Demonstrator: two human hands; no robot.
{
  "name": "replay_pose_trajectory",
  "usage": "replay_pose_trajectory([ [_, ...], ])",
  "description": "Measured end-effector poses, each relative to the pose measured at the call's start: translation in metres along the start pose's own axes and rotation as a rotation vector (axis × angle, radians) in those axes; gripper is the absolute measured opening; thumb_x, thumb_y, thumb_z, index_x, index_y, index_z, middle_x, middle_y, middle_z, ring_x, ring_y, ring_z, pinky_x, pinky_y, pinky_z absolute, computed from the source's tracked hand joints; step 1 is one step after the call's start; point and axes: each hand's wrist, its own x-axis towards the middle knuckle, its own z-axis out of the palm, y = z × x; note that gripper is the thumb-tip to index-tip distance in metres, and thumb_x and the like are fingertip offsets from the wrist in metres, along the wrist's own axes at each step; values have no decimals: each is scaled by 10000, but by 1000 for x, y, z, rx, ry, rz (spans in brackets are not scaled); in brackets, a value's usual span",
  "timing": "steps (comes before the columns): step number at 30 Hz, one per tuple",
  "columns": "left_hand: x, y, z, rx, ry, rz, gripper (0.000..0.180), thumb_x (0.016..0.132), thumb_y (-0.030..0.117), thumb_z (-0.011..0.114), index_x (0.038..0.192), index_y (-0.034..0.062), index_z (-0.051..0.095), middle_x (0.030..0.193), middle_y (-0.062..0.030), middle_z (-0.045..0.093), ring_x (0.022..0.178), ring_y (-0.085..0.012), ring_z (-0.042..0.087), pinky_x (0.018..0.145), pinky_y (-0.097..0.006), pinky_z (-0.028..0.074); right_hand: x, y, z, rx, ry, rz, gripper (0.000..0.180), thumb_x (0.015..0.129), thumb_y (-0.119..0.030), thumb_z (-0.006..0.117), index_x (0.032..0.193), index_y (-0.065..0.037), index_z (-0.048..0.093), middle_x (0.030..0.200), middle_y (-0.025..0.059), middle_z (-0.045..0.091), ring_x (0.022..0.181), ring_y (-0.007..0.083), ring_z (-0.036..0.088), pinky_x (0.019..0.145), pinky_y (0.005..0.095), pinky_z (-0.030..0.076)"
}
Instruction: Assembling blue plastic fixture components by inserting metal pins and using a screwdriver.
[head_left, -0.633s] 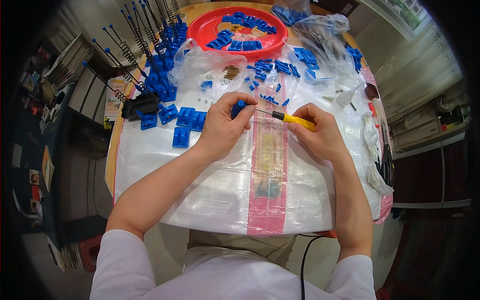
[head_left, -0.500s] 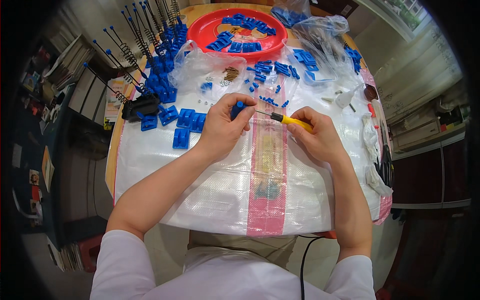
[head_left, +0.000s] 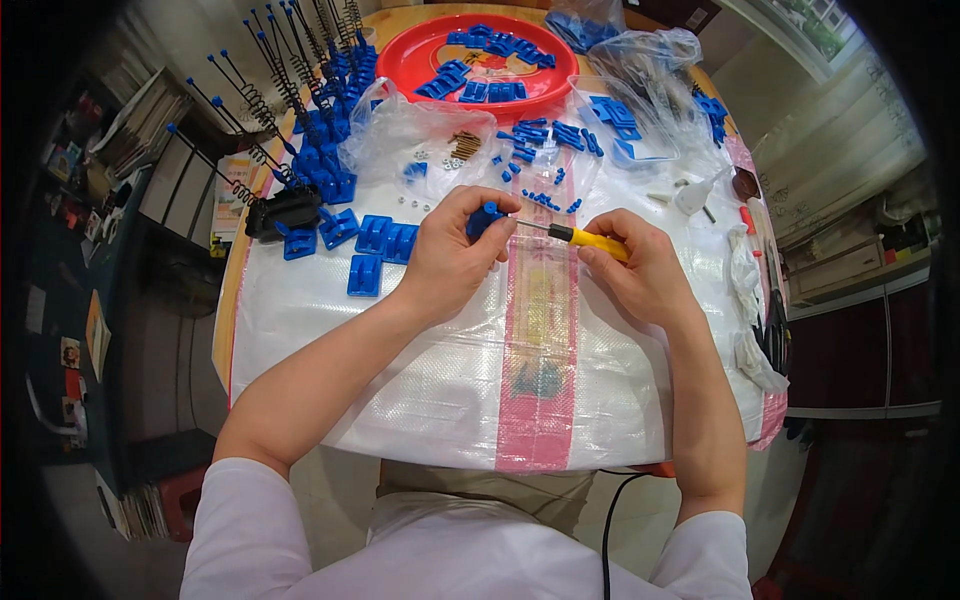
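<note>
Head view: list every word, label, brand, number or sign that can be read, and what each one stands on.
No text reads clearly enough to quote.
Pink stripe on the white sheet: faded print, too blurred to read.
Pale paper left of the sheet: marks too small to read.
Yellow-handled screwdriver: no lettering can be made out.

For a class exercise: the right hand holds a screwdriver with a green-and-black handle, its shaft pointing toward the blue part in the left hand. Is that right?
Not quite: the head view shows the screwdriver handle is yellow and black, not green. The right hand does hold it, shaft toward the blue part in the left hand.
</note>
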Motion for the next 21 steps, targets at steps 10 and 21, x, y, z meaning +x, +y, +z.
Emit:
replay_pose_trajectory([
  [10, 0, -1, 0, -18, 1, -20, 170, 1009, 57, 637, 1179, 57, 634, 801, 11, 621, 673, -47, 588, 563, -207, 428, -1, -8, 7, 65, 31, 10, 279, 906, -187, 763, 1061, 20, 659, 998, 192, 712, 878, 319, 702, 788, 384, 542],
  [21, 0, 2, -1, 37, -31, -17, 175, 1001, 59, 651, 1175, 64, 642, 781, 20, 616, 638, -32, 554, 522, -197, 393, -1, -7, 3, -30, -21, 14, 259, 886, -137, 774, 1048, 26, 654, 876, 122, 702, 767, 178, 651, 723, 313, 524],
])
